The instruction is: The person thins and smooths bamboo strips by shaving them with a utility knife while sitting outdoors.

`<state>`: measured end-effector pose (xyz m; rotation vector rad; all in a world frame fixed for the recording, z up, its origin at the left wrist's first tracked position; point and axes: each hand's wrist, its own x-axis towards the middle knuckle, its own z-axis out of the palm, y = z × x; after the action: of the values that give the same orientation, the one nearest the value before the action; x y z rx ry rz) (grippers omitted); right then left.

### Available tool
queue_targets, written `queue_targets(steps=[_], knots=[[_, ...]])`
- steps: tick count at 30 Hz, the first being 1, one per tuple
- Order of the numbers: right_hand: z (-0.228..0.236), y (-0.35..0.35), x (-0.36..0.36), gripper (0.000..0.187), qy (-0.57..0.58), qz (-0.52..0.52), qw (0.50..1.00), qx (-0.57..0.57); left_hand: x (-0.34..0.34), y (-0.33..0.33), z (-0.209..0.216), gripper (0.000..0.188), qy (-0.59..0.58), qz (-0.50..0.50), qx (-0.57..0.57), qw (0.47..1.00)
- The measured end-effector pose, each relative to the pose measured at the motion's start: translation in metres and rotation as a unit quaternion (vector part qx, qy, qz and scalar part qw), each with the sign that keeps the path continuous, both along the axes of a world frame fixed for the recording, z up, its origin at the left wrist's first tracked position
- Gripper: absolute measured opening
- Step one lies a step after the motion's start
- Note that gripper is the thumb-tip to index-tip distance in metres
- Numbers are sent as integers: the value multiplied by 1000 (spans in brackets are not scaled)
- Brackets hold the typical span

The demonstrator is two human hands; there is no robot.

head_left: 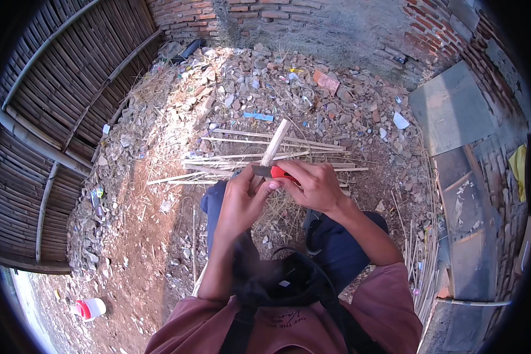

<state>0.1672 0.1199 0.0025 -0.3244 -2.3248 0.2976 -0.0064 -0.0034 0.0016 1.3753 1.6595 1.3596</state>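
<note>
A knife with a red handle (281, 173) is in my right hand (315, 184), fingers wrapped round it. Its dark flat blade (261, 171) points left and meets the fingers of my left hand (242, 194). Those fingers are curled closed, and the left thumb reaches across to the right thumb. Whatever lies inside the left hand is hidden. Just beyond the blade, a pale wooden stick (275, 141) slants away from me. Its near end is covered by the knife and hands. Several thin split strips (236, 156) lie across the ground below and beyond my hands.
Rubble (242, 82) and litter cover the ground up to a brick wall (312, 23). A slatted bamboo wall (53, 76) rises on the left. Boards (454, 106) lean at the right beside long thin strips (426, 265). A white tub with red (89, 308) sits lower left.
</note>
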Motion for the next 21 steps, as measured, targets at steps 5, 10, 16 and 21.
queue_targets(steps=[5, 10, 16, 21], knots=[[4, -5, -2, 35, 9, -26, 999, 35, -2, 4, -10, 33, 15, 12, 86, 996], [10, -8, -3, 34, -4, -42, 999, 26, 1, 4, -6, 27, 85, 41, 54, 994], [7, -11, -3, 34, 0, -64, 997, 47, 6, 7, -7, 29, 79, 68, 59, 993], [6, -13, -3, 35, -2, -78, 996, 53, 12, 9, -1, 27, 62, 75, 74, 993]])
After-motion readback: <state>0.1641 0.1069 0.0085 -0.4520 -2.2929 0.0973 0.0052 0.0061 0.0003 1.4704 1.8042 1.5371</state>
